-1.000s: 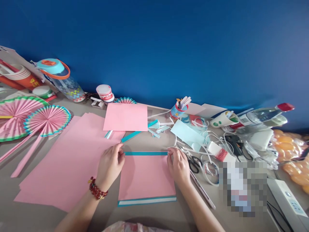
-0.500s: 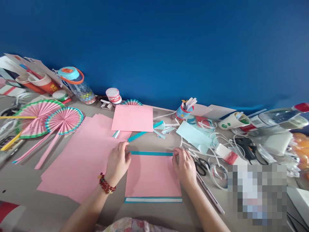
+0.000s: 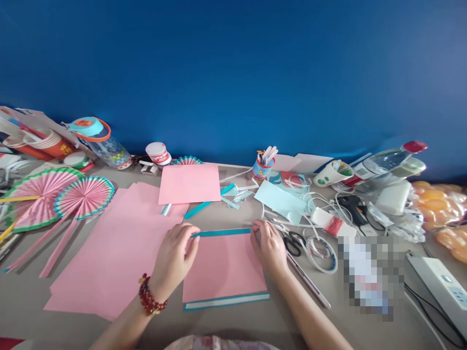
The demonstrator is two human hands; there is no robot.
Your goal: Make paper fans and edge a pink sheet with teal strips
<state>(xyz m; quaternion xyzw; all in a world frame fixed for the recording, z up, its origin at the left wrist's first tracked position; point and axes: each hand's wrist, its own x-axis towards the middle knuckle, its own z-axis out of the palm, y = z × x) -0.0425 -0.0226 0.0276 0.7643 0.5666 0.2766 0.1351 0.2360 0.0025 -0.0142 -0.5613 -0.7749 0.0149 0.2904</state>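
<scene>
A pink sheet of paper (image 3: 222, 267) lies flat before me, with a teal strip (image 3: 226, 233) along its far edge and a teal-and-white strip (image 3: 226, 301) along its near edge. My left hand (image 3: 177, 253) is over the far left corner, index fingertip at the teal strip and thumb held apart. At the far right corner, my right hand (image 3: 269, 245) has its fingers curled together on the sheet's edge; its thumb is partly hidden. A stack of larger pink sheets (image 3: 105, 257) lies left of my left hand.
Black-handled scissors (image 3: 293, 243) and a slim pen-like tool (image 3: 308, 282) lie right of my right hand. Beyond the sheet are a smaller pink sheet (image 3: 189, 182) and a loose teal strip (image 3: 207, 201). Folded paper fans (image 3: 85, 197) lie left; a power strip (image 3: 441, 282) lies right.
My left hand has shifted slightly inward over the corner, and its thumb has parted from the index finger. The right hand stays at its corner. The camera view has swung about.
</scene>
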